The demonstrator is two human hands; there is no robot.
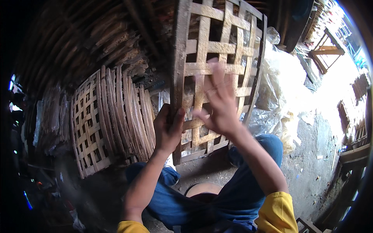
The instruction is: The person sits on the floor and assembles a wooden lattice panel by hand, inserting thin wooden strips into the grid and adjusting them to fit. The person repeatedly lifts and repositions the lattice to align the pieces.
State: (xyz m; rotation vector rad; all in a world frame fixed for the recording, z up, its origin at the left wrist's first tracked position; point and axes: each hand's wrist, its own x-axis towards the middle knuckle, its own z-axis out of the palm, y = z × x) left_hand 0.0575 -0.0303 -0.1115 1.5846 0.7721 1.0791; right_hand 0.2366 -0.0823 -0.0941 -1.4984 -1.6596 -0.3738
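A woven lattice tray [215, 47] with wide light slats and a dark wooden frame stands upright before me, above my knees. My left hand [169, 127] is closed round the left side of its frame, thumb toward me. In front of the lattice, my right hand [220, 101] is spread flat with its fingers apart and slightly smeared by motion. Whether its palm touches the slats I cannot tell. Nothing shows in the right hand.
To the left stands a row of similar lattice trays [91, 128] on edge. Clear plastic sheeting [272, 83] is heaped at the right. Further right is a small wooden stand [327, 50]. A round stool-like seat [204, 189] shows between my legs, above the grey floor [307, 174].
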